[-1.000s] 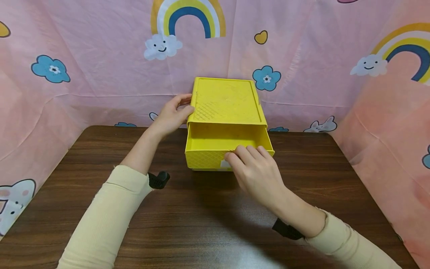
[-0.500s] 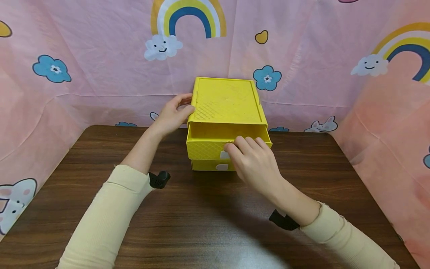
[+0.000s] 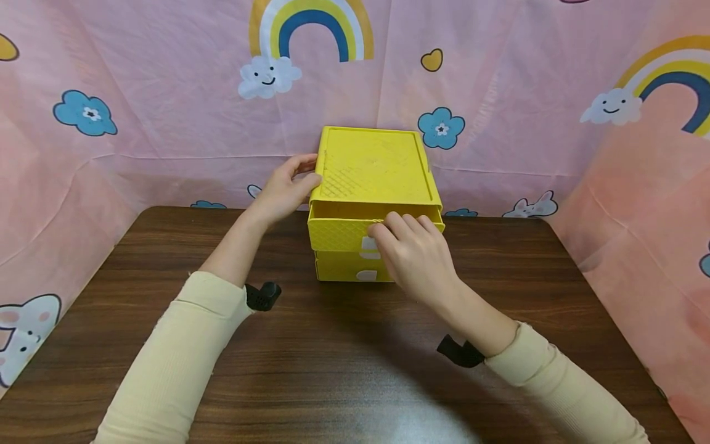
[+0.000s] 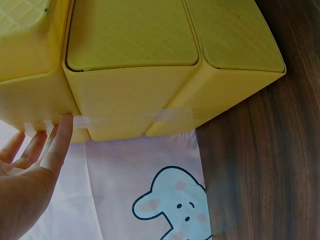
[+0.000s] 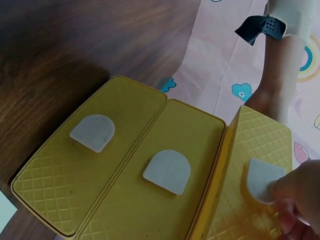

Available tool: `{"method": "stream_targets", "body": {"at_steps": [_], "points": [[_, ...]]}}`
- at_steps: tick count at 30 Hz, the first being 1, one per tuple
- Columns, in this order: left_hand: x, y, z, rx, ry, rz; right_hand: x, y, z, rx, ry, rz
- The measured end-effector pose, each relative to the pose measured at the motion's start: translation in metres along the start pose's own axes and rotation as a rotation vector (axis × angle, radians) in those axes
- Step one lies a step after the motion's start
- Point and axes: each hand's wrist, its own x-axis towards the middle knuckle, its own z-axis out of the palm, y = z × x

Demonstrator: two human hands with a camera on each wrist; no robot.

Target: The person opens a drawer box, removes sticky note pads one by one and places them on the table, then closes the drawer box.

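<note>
A small yellow drawer cabinet (image 3: pixel 374 166) stands at the back of the dark wooden table (image 3: pixel 333 370). Its top drawer (image 3: pixel 338 234) sticks out a little. My right hand (image 3: pixel 413 253) holds that drawer's front, fingers over its upper rim and thumb by the white handle tab (image 5: pixel 260 180). The two lower drawers (image 5: pixel 167 172) are closed. My left hand (image 3: pixel 283 188) presses on the cabinet's left side with straight fingers (image 4: pixel 55 140), thumb at the top edge. In the left wrist view the cabinet (image 4: pixel 135 90) fills the upper half, with clear tape along its edge.
Pink cloth (image 3: pixel 166 92) printed with rainbows, clouds and flowers hangs behind the table and along both sides. The cabinet stands close to this backdrop. Bare wood lies between me and the cabinet. Black wrist straps (image 3: pixel 263 296) sit on both forearms.
The top drawer has slid inward from well pulled out to nearly closed, with my right hand moving along on its front. My left hand has stayed on the cabinet's side.
</note>
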Motion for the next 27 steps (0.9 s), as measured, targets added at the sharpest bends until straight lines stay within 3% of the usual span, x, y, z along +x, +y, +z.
{"method": "stream_targets", "body": {"at_steps": [27], "points": [[0.000,-0.001,0.001,-0.017,0.005,-0.010,0.009,0.016,0.017,-0.026,-0.043,0.037]]}}
